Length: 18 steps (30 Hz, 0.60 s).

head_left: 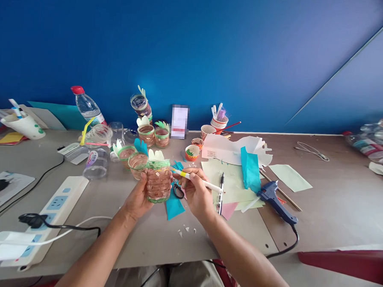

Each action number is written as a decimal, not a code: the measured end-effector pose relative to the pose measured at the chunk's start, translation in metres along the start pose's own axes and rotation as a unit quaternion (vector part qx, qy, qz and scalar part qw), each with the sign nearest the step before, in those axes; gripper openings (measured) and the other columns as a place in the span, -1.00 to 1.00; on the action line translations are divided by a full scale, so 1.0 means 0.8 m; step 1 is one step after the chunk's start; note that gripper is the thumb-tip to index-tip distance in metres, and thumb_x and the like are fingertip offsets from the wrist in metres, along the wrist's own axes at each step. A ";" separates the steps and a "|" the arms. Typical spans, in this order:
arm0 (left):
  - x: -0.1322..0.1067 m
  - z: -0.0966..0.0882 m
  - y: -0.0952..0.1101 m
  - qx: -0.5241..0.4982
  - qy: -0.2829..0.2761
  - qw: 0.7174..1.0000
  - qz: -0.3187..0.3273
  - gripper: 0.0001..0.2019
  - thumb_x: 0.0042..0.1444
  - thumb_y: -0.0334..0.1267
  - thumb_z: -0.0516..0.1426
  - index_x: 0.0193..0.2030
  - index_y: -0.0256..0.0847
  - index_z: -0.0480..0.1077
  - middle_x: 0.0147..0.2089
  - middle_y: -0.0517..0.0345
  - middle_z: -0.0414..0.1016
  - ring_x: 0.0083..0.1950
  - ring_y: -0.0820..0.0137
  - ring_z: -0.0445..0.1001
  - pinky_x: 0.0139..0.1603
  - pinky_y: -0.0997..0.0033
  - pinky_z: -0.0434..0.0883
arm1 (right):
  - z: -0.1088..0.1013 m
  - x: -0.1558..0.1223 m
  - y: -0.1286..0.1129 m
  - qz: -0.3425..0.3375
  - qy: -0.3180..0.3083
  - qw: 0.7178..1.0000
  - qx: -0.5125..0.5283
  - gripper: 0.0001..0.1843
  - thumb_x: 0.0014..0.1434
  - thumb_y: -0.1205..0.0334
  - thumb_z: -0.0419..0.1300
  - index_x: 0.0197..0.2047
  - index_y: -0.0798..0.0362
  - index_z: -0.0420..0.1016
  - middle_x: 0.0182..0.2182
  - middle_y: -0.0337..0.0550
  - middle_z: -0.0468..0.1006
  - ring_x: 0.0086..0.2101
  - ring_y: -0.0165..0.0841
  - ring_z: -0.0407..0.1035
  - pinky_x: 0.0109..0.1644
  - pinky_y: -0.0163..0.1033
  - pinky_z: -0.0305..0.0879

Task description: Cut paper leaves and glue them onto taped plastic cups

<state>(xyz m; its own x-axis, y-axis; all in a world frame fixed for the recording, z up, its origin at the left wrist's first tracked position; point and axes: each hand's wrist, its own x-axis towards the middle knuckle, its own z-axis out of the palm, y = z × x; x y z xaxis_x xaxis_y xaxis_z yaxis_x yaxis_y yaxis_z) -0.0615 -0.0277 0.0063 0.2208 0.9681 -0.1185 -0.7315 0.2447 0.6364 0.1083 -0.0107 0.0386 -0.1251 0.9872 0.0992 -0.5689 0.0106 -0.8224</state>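
My left hand [139, 200] grips a plastic cup [158, 183] painted brown with green bands at its rim and base. Pale paper leaves [158, 155] rise from the cup's rim. Between the closed fingers of my right hand [197, 195] is a white marker pen with a yellow band [205, 183], its tip pointing left, close to the cup's upper right side. Whether the tip touches the cup I cannot tell. Directly behind stand similar painted cups [137, 163], one with blue paper leaves [141, 146]. Black-handled scissors [178, 191] lie partly hidden beside my right hand.
A blue glue gun [276, 201] lies to the right, its cord running off the table edge. Paper sheets [230, 179] and a black pen [222, 181] lie nearer. At left are a power strip [58, 205] and a plastic bottle [87, 106]; a phone [179, 122] leans on the wall.
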 end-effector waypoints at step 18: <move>0.003 0.017 -0.003 0.056 0.040 0.994 0.085 -0.42 0.02 0.20 0.18 -0.02 -0.26 0.50 -0.11 -0.04 0.62 0.08 0.09 0.50 0.12 0.14 0.40 | -0.004 -0.023 -0.004 -0.088 -0.146 0.955 -0.241 -0.79 0.19 0.10 0.17 -0.19 -0.03 0.56 -0.25 -0.11 0.56 -0.26 -0.26 0.41 -0.24 -0.19 0.31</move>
<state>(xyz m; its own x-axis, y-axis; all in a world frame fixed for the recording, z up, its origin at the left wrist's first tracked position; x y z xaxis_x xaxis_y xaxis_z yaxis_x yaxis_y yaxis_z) -0.0503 -0.0268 0.0146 0.0447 0.9973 -0.0590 -0.6759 0.0737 0.7333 0.1152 -0.0280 0.0379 -0.3234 0.8779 0.3531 -0.1693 0.3135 -0.9344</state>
